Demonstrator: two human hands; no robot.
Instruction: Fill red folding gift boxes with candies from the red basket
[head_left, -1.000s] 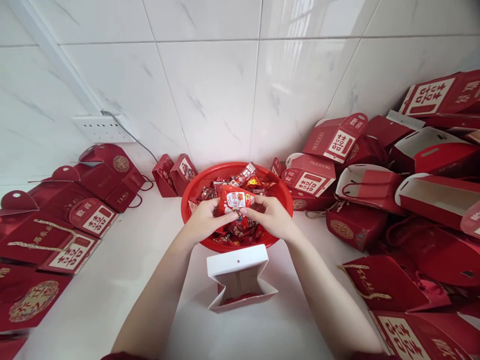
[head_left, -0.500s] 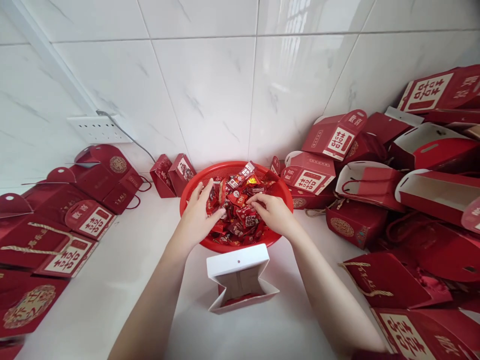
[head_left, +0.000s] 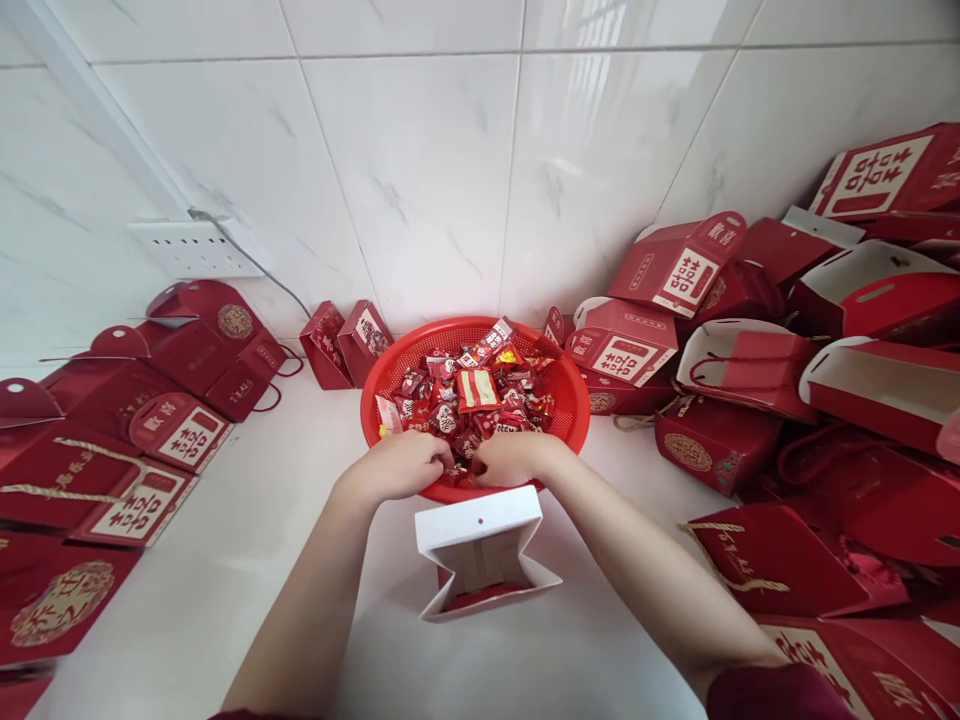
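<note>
Wrapped candies (head_left: 478,388), mostly red, fill a round red plastic basket (head_left: 574,400) by the wall. At its near left edge my left hand (head_left: 405,463) has its fingers curled down among the candies. My right hand (head_left: 512,458) reaches in from the near right, its fingers bent and close to the left hand's. The fingertips of both are partly hidden, so what they pinch, if anything, does not show. Just in front of the basket stands a small open paper box (head_left: 480,560), white inside, with something red at its bottom.
Red gift boxes (head_left: 180,430) with rope handles line the left side. More red boxes (head_left: 750,380) are piled on the right, several with open tops. Two small red boxes (head_left: 345,345) stand against the tiled wall, below a socket strip (head_left: 193,250) with a grey cable.
Both hands have moved from the sides of the candy pile down to the near edge of the basket and come together. A red-and-cream packet now shows on top of the pile.
</note>
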